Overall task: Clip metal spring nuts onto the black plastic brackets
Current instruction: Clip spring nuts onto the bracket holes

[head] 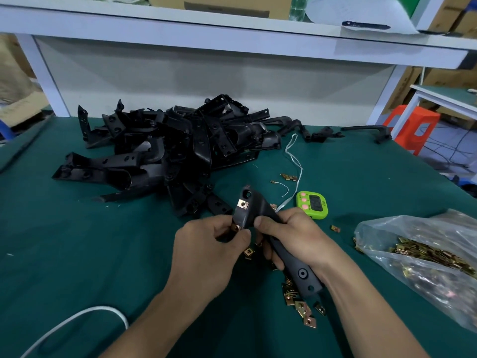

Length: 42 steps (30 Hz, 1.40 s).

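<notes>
A long black plastic bracket (pixel 260 208) is held above the green mat. My right hand (pixel 291 236) grips its middle, fingers curled round it. One copper-coloured spring nut (pixel 243 203) sits clipped on the bracket's upper end. My left hand (pixel 211 244) pinches a second spring nut (pixel 235 227) against the bracket's lower left edge. Loose spring nuts (pixel 302 306) lie on the mat below my right wrist. A clear plastic bag of spring nuts (pixel 423 251) lies at the right.
A large pile of black brackets (pixel 165 148) fills the mat behind my hands. A green timer (pixel 311 204) sits right of the bracket, with a white string (pixel 293 156) beyond it. A white cable (pixel 77 319) curves at bottom left. White shelving stands behind.
</notes>
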Motion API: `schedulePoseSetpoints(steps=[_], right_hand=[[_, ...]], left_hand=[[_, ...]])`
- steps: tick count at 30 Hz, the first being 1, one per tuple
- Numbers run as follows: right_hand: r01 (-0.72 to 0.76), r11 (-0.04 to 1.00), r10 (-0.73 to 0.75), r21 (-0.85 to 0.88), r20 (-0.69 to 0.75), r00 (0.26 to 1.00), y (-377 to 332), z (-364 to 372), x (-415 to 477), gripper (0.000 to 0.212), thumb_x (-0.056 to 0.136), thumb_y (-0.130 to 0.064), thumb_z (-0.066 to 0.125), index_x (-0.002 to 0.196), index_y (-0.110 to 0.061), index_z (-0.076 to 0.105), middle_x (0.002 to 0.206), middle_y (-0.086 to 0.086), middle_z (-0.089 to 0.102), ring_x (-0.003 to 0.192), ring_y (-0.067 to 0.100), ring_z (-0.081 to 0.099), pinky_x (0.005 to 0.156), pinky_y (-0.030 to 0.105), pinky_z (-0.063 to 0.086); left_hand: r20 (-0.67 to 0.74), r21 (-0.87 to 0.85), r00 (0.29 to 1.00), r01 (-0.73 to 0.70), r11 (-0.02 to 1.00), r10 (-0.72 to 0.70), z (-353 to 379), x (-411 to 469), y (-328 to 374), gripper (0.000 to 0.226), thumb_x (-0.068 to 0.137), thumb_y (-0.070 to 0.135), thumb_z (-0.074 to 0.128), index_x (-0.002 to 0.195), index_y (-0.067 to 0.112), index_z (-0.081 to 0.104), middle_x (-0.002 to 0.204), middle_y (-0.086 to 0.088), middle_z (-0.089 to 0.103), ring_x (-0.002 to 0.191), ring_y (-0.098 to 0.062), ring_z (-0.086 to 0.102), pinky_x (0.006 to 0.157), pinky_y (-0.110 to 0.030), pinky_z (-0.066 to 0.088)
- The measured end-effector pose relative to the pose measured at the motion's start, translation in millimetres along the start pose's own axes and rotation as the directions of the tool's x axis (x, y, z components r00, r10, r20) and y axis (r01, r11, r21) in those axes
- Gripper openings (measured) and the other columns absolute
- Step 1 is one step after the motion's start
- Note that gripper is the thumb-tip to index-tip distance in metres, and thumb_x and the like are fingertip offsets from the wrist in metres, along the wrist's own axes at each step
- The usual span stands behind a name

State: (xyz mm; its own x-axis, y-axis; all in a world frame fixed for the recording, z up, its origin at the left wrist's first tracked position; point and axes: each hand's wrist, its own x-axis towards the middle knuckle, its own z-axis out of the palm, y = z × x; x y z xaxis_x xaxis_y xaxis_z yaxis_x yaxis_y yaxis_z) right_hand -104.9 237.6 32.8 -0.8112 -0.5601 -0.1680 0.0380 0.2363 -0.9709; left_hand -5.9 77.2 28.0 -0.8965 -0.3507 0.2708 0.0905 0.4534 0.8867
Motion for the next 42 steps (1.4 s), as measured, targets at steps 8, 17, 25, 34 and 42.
schedulePoseSetpoints(steps=[8,17,25,34,42], right_hand=[[0.021,0.975,-0.026,-0.22,-0.018,1.0,-0.5,8.4,-0.7,0.042,0.081,-0.05,0.064,0.068,-0.01,0.064,0.056,0.016,0.066,0.037,0.029,0.055,0.041,0.024,0.038],[-0.008,0.974,0.004,-0.226,-0.016,1.0,-11.5,10.8,-7.6,0.031,0.087,-0.04,0.063,0.068,-0.016,0.062,0.062,0.014,0.069,0.043,0.028,0.058,0.046,0.029,0.042],[-0.045,0.999,0.042,0.028,0.088,0.995,-34.4,-21.3,-62.4,0.021,0.097,-0.003,0.06,0.117,-0.005,0.064,0.088,0.019,0.074,0.072,0.031,0.067,0.061,0.033,0.056],[0.131,0.965,0.021,0.226,-0.567,0.824,-20.9,-91.8,-196.1,0.03,0.097,0.002,0.055,0.12,-0.014,0.067,0.083,0.02,0.073,0.061,0.024,0.064,0.054,0.025,0.05],[0.327,0.767,0.39,0.552,-0.806,0.445,53.3,-147.1,-339.3,0.017,0.1,0.002,0.052,0.108,0.003,0.066,0.091,0.025,0.074,0.067,0.026,0.07,0.054,0.027,0.056]], left_hand=[[-0.107,0.074,0.989,-0.09,0.993,0.097,0.4,1.6,-5.3,0.011,0.087,0.043,0.069,0.095,0.037,0.068,0.084,0.018,0.073,0.082,-0.009,0.072,0.075,-0.031,0.061],[-0.087,0.003,0.995,-0.055,0.998,0.055,-0.6,4.6,1.5,0.032,0.091,0.025,0.074,0.096,0.056,0.07,0.089,0.032,0.072,0.087,0.01,0.068,0.071,-0.004,0.048],[-0.169,-0.139,0.979,0.091,0.986,-0.114,3.1,22.4,29.9,0.021,0.089,0.03,0.074,0.103,0.045,0.069,0.088,0.033,0.071,0.079,0.009,0.067,0.072,-0.018,0.053],[0.297,-0.275,0.955,0.109,0.955,-0.024,109.6,9.4,147.7,0.015,0.091,0.03,0.065,0.079,0.022,0.07,0.066,-0.006,0.061,0.055,-0.013,0.049,0.055,-0.03,0.04],[0.932,-0.182,0.362,0.39,0.903,0.031,260.0,-55.5,228.7,0.009,0.095,0.006,0.061,0.092,0.007,0.069,0.084,-0.007,0.074,0.064,-0.009,0.067,0.057,-0.018,0.043]])
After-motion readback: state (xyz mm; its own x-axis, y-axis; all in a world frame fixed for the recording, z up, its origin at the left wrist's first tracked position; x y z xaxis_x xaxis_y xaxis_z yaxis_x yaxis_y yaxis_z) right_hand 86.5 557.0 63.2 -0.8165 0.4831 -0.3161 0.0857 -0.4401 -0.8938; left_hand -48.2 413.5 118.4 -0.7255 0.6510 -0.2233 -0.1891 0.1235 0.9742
